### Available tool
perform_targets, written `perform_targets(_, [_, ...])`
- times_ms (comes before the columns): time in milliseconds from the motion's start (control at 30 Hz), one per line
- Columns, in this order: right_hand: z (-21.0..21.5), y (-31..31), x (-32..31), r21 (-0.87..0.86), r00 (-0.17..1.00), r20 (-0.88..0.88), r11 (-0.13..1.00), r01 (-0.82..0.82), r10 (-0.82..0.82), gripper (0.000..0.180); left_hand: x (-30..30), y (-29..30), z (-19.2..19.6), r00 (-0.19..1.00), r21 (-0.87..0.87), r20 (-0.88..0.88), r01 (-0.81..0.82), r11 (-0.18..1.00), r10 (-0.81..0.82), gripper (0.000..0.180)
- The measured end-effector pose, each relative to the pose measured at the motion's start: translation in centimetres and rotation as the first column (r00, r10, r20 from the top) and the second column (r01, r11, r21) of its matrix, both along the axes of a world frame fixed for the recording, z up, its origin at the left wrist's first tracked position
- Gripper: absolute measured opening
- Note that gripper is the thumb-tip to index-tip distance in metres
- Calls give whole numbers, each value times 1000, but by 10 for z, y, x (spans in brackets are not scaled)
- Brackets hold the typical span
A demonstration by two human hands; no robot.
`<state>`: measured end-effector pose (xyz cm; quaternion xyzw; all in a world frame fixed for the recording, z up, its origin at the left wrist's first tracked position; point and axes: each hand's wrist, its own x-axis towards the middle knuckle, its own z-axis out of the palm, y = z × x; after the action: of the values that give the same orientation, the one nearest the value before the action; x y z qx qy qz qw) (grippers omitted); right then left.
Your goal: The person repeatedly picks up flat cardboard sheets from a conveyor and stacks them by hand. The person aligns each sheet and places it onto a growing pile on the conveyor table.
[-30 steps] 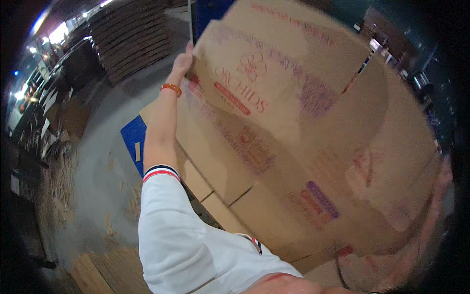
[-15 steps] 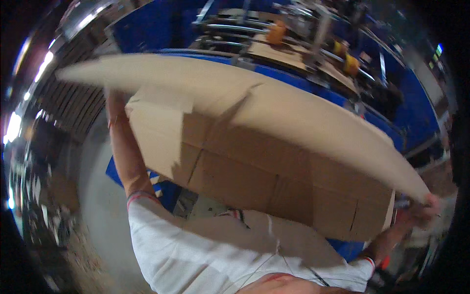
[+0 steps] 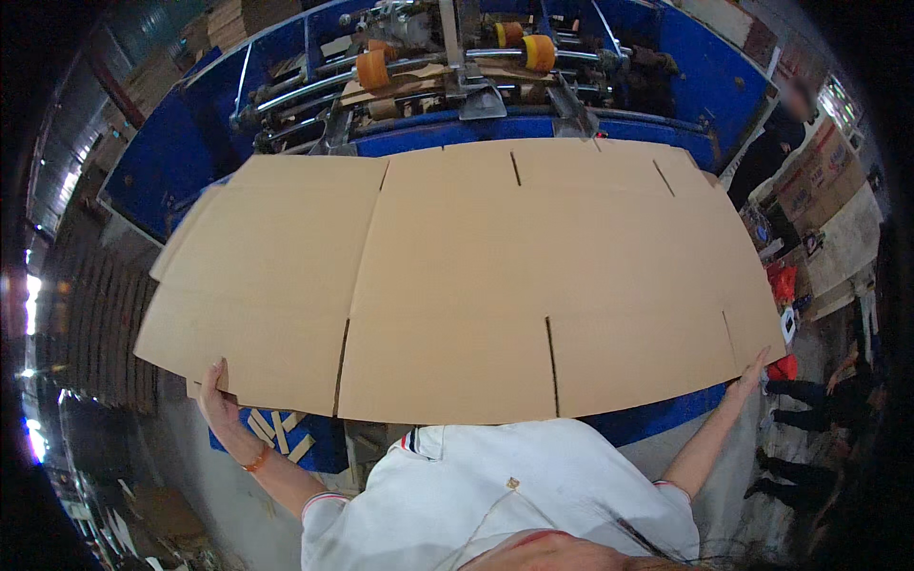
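Note:
A wide brown cardboard sheet, scored and slotted like a flattened carton, lies spread in front of me. Other cardboard layers peek out beneath its left edge. My left hand grips the near left corner, thumb on top and the other fingers hidden below. At the near right corner, my right hand touches the sheet's edge with its fingers stretched out along it.
Beyond the sheet stands a blue machine with metal shafts and orange rollers. Cardboard scraps lie on a blue surface below left. Another person stands at the far right, near a printed carton. Red items lie right of the sheet.
The raised, curved sheet has come down and now lies nearly flat. Both hands have moved toward me, to its near corners. My view has turned, bringing the machine to the middle.

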<state>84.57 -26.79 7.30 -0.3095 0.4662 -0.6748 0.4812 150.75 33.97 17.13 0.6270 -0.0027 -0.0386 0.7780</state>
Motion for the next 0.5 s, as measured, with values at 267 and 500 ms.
perform_targets(267, [-56,-36,-62,70,964,227,985,-156,137,54,-8,-30,41,907,265,420,-80,961,-40,58])
perform_targets(500, [29,113,152,-317,974,225,947,45,29,42,17,-46,-13,875,349,477,-271,897,79,35])
